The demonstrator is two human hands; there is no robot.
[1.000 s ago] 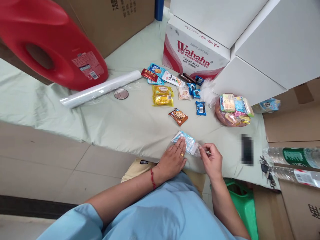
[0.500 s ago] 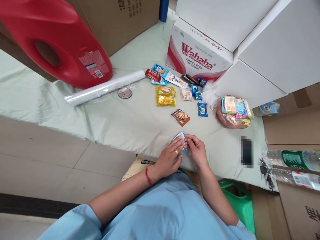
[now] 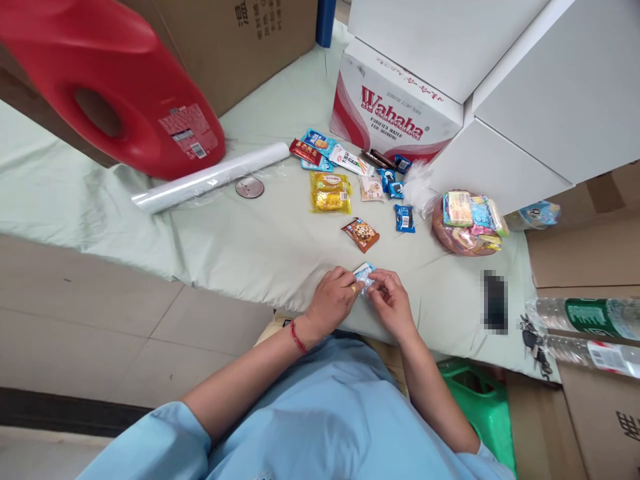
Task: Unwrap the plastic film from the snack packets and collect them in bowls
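Note:
A small blue-and-white snack packet [image 3: 364, 271], with shiny clear plastic over it, lies at the table's front edge between my hands. My left hand [image 3: 332, 297], wearing a ring and a red bracelet, has its fingers curled on the packet's left side. On the other side my right hand [image 3: 393, 300] pinches the packet's right part with thumb and fingers. Much of the packet is hidden by the fingers. Just beyond it lies a brown cookie packet [image 3: 362, 235]. Farther back are a yellow snack packet [image 3: 330, 193] and a blue wrapped snack [image 3: 405, 219].
A plastic film roll [image 3: 213, 177] and a round metal disc [image 3: 249, 187] lie left. A red jug [image 3: 165, 93] stands behind them. A Wahaha carton [image 3: 395, 107] backs the snacks. Rightward are a filled snack bowl [image 3: 457, 240], keys [image 3: 535, 347] and plastic bottles [image 3: 590, 317].
My left hand's fingers have curled in from lying flat over the packet, and the hand has shifted slightly left. More of the packet shows. My right hand still pinches it.

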